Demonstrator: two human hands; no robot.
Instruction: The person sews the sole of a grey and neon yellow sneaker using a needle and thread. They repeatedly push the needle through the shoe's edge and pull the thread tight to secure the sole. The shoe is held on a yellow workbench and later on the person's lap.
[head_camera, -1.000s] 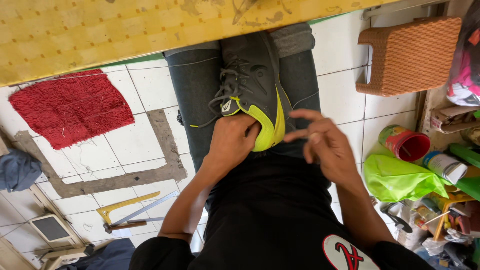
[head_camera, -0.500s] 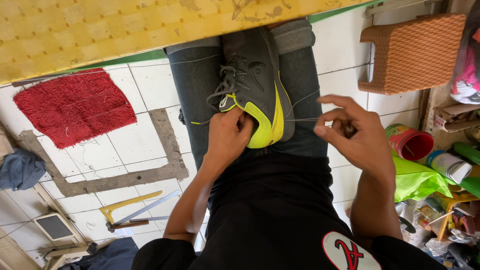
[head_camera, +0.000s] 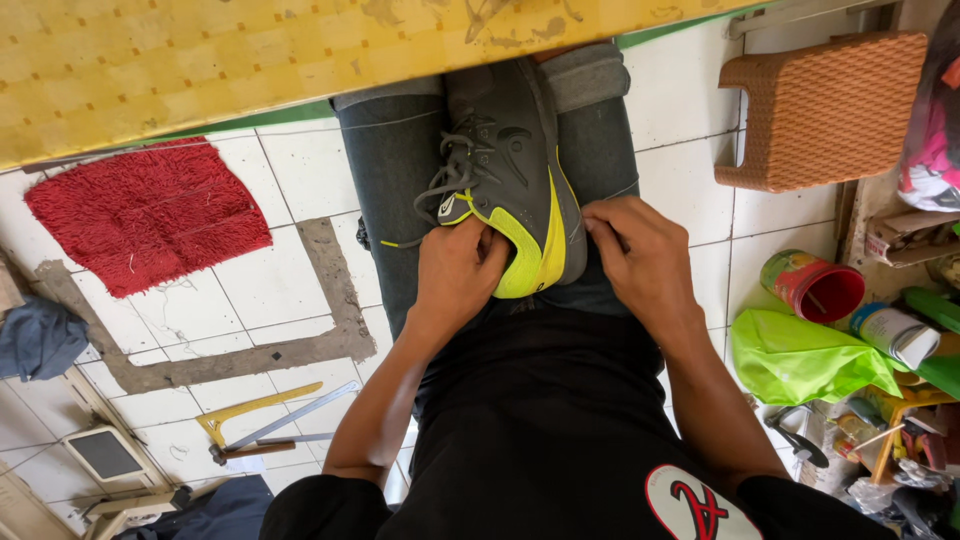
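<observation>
Partly hidden: shoe (head_camera: 510, 190) toe (under table (head_camera: 200, 70)).

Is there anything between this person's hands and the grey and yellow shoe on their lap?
Nothing visible. The left hand lies right on the heel end of the shoe, its fingers pressed to the yellow part. The right hand rests against the shoe's other side, touching it. The shoe lies between the knees, below the yellow table edge.
</observation>
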